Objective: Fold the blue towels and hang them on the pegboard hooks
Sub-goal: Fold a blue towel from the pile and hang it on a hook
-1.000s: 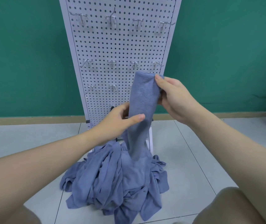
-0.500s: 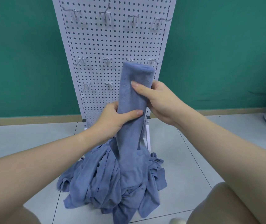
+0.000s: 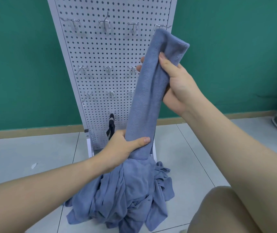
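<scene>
Folded towel (image 3: 148,91) covers right column of pegboard (image 3: 110,52); left and middle hooks (image 3: 107,68) exposed (bare). Towel pile (image 3: 122,197) blocks pegboard foot; dark strap (image 3: 111,126) occupies lowest hook. Floor (image 3: 25,153) either side open.

**No readable text in view**

No words, labels, brand marks, numbers or signs can be read anywhere in this view. The small dark item (image 3: 111,126) hanging from a low hook on the pegboard (image 3: 100,47) shows pale stripes, but no letters can be made out on it.
</scene>
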{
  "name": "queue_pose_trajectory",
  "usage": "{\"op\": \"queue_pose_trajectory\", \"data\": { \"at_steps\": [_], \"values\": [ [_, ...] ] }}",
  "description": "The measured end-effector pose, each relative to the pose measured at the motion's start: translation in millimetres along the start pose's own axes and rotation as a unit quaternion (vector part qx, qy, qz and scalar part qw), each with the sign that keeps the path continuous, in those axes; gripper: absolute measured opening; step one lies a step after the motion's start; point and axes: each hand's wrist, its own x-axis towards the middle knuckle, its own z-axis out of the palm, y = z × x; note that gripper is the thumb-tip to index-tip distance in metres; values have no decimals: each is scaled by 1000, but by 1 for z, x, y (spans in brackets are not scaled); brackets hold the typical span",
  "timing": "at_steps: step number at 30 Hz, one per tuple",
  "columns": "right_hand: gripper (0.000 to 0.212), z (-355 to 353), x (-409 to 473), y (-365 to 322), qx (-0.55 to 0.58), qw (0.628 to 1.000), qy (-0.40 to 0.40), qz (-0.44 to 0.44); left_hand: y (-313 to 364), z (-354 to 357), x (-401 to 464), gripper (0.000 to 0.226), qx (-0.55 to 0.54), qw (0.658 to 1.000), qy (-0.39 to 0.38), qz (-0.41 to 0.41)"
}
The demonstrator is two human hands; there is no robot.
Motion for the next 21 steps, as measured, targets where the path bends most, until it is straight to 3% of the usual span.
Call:
{"op": "queue_pose_trajectory", "data": {
  "at_steps": [7, 14, 17, 21],
  "values": [
    [15, -10, -2, -3, -18, 1000, 18, 1, -8, -6, -6, 19, 51, 997, -46, -24],
    [21, -16, -5, 12, -100, 993, 50, 26, 3, -35, -5, 34, 125, 976, -166, -68],
    [26, -9, -13, 30, -121, 990, 32, 67, 16, -37, -2, 45, 80, 988, -132, -19],
    [28, -2, -17, 45, -146, 985, 29, 82, 35, -34, 6, 44, 8, 997, -35, 70]
  ]
}}
